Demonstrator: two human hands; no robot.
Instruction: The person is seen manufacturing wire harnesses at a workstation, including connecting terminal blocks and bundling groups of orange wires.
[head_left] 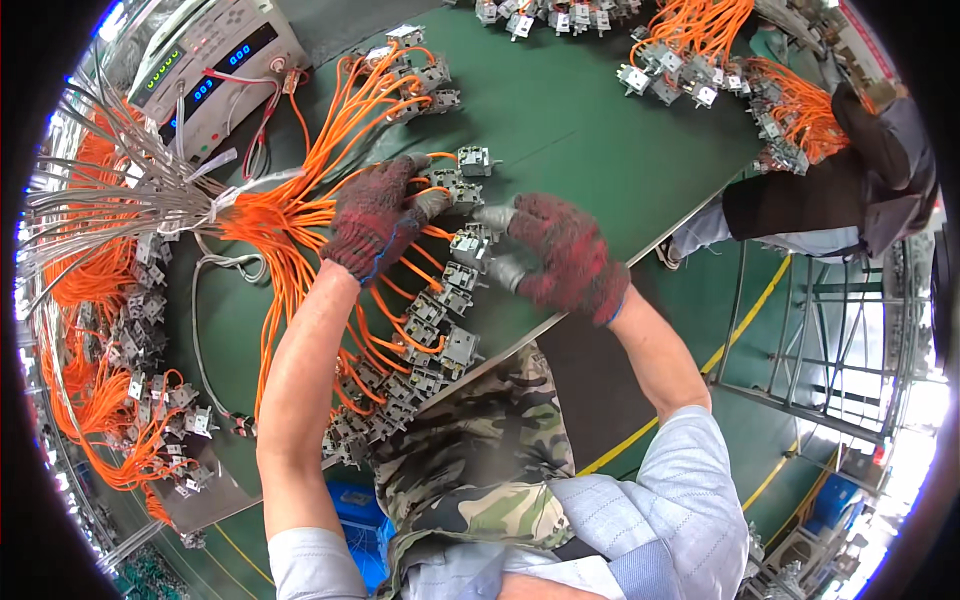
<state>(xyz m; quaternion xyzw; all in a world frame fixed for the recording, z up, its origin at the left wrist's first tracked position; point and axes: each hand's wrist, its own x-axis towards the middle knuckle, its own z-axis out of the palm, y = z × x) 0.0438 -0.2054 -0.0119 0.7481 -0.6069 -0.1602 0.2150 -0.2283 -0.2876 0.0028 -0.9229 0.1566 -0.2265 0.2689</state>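
My left hand [375, 220], in a dark red and black knit glove, is curled over several orange cables [300, 205] near their metal-cased connectors. Its grey-covered thumb lies beside a connector [457, 186]. To the right, my right hand [570, 255] wears a matching glove with grey-covered fingertips. Those fingers are spread, with their tips close to the right side of another connector [470, 243]; a gap shows between them. More connectors [428, 315] line the table's near edge in a curved row. White ties gather the orange cables at the left, where grey wires [130, 205] fan out.
A bench instrument [215, 75] with lit displays stands at the back left. Other orange bundles [690, 45] lie on the green table [580, 110] at the far right and along the left. Beyond the right edge are another person [830, 190] and a metal rack [820, 320].
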